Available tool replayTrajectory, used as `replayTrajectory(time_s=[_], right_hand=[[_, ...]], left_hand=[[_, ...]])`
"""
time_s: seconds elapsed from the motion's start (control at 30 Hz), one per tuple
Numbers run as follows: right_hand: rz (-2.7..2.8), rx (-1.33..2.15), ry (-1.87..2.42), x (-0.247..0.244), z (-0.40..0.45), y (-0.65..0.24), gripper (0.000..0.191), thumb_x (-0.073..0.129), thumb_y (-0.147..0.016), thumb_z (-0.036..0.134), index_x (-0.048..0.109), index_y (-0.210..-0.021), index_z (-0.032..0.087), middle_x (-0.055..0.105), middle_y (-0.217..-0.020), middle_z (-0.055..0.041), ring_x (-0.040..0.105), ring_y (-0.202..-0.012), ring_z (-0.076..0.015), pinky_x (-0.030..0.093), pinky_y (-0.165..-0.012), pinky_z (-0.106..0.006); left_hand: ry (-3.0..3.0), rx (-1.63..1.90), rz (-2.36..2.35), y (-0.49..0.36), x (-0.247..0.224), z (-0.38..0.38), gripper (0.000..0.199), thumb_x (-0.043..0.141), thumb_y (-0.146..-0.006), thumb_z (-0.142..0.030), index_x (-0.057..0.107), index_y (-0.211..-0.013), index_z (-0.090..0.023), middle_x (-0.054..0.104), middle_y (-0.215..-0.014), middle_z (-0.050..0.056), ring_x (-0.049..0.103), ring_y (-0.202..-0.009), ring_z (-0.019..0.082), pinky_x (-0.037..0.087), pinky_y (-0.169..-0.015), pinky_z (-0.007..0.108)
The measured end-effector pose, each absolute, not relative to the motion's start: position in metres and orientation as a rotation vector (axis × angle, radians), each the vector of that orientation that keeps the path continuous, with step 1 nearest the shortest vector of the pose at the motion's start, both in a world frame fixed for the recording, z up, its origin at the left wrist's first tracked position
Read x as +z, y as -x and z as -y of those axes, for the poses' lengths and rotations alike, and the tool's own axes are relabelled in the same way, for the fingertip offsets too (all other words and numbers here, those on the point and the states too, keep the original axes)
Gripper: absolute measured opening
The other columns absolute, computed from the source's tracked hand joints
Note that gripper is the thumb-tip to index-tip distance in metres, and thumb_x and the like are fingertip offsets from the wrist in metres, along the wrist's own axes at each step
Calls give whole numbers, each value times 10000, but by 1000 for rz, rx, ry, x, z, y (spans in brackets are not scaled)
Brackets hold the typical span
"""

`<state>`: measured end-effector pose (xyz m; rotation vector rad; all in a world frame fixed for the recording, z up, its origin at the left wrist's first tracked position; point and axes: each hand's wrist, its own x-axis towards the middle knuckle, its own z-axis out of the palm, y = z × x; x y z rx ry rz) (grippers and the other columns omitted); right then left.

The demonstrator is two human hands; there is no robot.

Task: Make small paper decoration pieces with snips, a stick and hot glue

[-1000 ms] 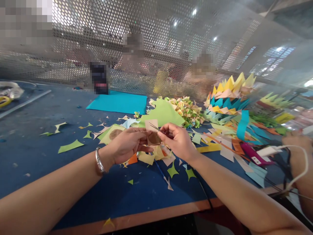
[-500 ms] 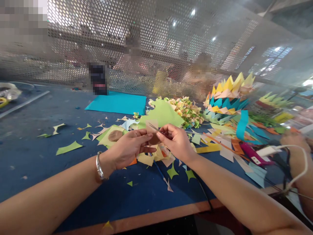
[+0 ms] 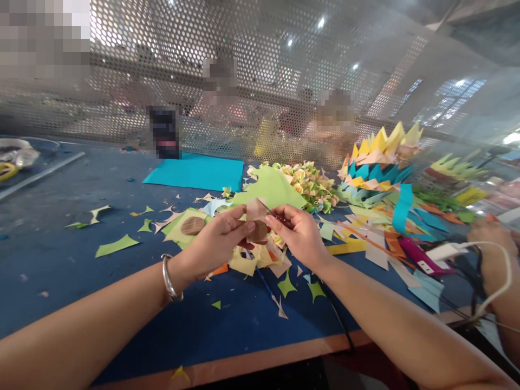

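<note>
My left hand (image 3: pixel 221 235), a silver bangle at its wrist, pinches a small pale pink paper piece (image 3: pixel 255 208) together with a brown round disc (image 3: pixel 258 232). From the right, my right hand (image 3: pixel 299 232) grips scissors (image 3: pixel 264 205) whose thin dark blades reach the paper's upper right edge; the handles are mostly hidden by the fingers. Left of my left hand, a brown wood-grained oval (image 3: pixel 192 225) lies on pale green paper (image 3: pixel 173 230). Beneath both hands is a heap of cut paper scraps (image 3: pixel 244 264).
Behind my hands lie a green sheet (image 3: pixel 276 187), a turquoise sheet (image 3: pixel 195 172) and a pile of small folded paper pieces (image 3: pixel 314 187). Zigzag paper strips (image 3: pixel 377 157) stand at right, near a magenta power strip (image 3: pixel 424 260) with cables and another person's arm (image 3: pixel 493 254).
The paper and disc in my left hand have turned more upright and shifted slightly right, showing more of the disc. The scissors have moved slightly right, to the paper's edge.
</note>
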<state>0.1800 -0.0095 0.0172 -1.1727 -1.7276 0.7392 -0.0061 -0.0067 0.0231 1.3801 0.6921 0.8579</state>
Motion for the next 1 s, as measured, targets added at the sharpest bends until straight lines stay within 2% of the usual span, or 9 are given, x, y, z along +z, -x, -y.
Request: replayTrajectory(time_s=[0.17, 0.33, 0.43, 0.57, 0.67, 0.83, 1.0], right_hand=[[1741, 877, 1125, 15, 9, -180, 288, 652, -822, 464, 629, -807, 177, 624, -693, -19, 584, -658, -150, 463, -583, -256], [1742, 845, 1107, 14, 10, -181, 251, 628, -851, 421, 614, -801, 176, 614, -685, -11, 557, -615, -131, 445, -554, -243], [1735, 808, 1098, 14, 11, -180, 241, 631, -853, 401, 604, -779, 173, 587, -663, -1, 524, -588, -117, 407, -522, -231], [1755, 811, 1106, 16, 11, -180, 265, 623, -863, 431, 605, -789, 177, 550, -661, 10, 482, -579, -110, 371, -512, -232], [1721, 858, 1078, 17, 12, -182, 313, 622, -859, 488, 588, -792, 184, 485, -642, 29, 426, -552, -99, 329, -488, -234], [1653, 947, 1056, 17, 13, -186, 371, 556, -886, 564, 577, -804, 202, 290, -573, 73, 244, -468, -84, 210, -438, -252], [1654, 958, 1066, 17, 12, -186, 354, 597, -879, 522, 539, -742, 200, 288, -575, 76, 236, -476, -78, 207, -447, -250]], left_hand=[[-1420, 905, -674, 3, 24, 8, 250, 571, -892, -305, 519, -1105, -187, 719, -872, 58, 681, -777, 179, 498, -656, 280], [-1259, 890, -705, 4, 23, 8, 292, 665, -844, -334, 549, -1067, -187, 739, -965, 82, 702, -841, 195, 524, -735, 311], [-1163, 831, -761, 6, 20, 7, 259, 747, -778, -321, 624, -938, -160, 754, -921, 93, 712, -890, 216, 521, -794, 319], [-1115, 828, -828, 7, 18, 6, 212, 779, -736, -317, 659, -792, -151, 756, -839, 76, 717, -831, 202, 517, -756, 296], [-1126, 862, -840, 8, 21, 5, 196, 763, -751, -329, 658, -774, -165, 749, -813, 56, 714, -796, 192, 508, -711, 284], [-1127, 932, -891, 9, 24, 4, 173, 740, -775, -324, 652, -802, -177, 750, -859, 49, 708, -837, 193, 488, -678, 269], [-1105, 1019, -862, 9, 24, 4, 159, 726, -790, -288, 610, -810, -182, 744, -883, 23, 706, -811, 170, 468, -645, 246]])
